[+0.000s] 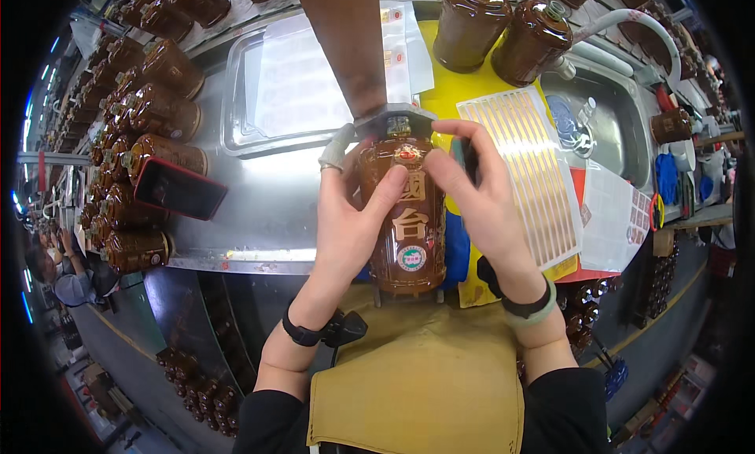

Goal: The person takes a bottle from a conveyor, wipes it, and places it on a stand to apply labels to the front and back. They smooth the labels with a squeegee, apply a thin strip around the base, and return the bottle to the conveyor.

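A glossy brown bottle (409, 218) with gold lettering, a red emblem near its shoulder and a round green-and-white mark lies in front of me, its neck pointing away. My left hand (350, 210) holds its left side, thumb on the front, a pale cover on one fingertip. My right hand (480, 183) is at the upper right of the bottle. Its thumb presses beside the red emblem, and the index finger reaches past the shoulder; the other fingertips are partly hidden. Just beyond the neck is a dark angled plate (377, 117).
A brown post (346, 37) rises behind the bottle. Many brown bottles (165, 112) crowd the left; two more (472, 25) stand back right. A red-edged dark box (181, 188) rests on the metal counter (259, 210). Striped gold sheet (523, 171) and sink (637, 139) lie right.
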### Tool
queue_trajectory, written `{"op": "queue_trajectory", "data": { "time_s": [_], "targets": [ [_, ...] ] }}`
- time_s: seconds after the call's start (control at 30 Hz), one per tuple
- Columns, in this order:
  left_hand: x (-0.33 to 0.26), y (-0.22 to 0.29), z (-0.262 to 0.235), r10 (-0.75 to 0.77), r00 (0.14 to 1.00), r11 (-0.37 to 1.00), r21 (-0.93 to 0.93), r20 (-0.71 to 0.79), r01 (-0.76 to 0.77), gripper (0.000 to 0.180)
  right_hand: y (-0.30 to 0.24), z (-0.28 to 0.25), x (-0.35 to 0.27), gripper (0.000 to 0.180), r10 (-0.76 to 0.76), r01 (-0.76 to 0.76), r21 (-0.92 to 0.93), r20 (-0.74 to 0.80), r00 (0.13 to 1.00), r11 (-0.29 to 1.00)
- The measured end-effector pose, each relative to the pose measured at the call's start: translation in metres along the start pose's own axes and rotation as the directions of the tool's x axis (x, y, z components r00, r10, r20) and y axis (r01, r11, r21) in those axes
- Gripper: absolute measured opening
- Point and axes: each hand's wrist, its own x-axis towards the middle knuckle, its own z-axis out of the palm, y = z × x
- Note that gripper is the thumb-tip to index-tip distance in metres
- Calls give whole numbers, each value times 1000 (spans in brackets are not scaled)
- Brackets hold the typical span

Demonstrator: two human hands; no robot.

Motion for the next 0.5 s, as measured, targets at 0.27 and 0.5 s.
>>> {"op": "queue_trajectory", "data": {
  "time_s": [0.27, 0.5],
  "targets": [
    [2, -4, 2, 30, 999, 998, -62, 24, -29, 62, 23, 7, -2, 45, 31, -33, -36, -55, 998, 999],
    [11, 3, 1, -21, 1000, 993, -112, 9, 22, 59, 17, 7, 8, 39, 54, -55, -26, -58, 997, 998]
  ]
}}
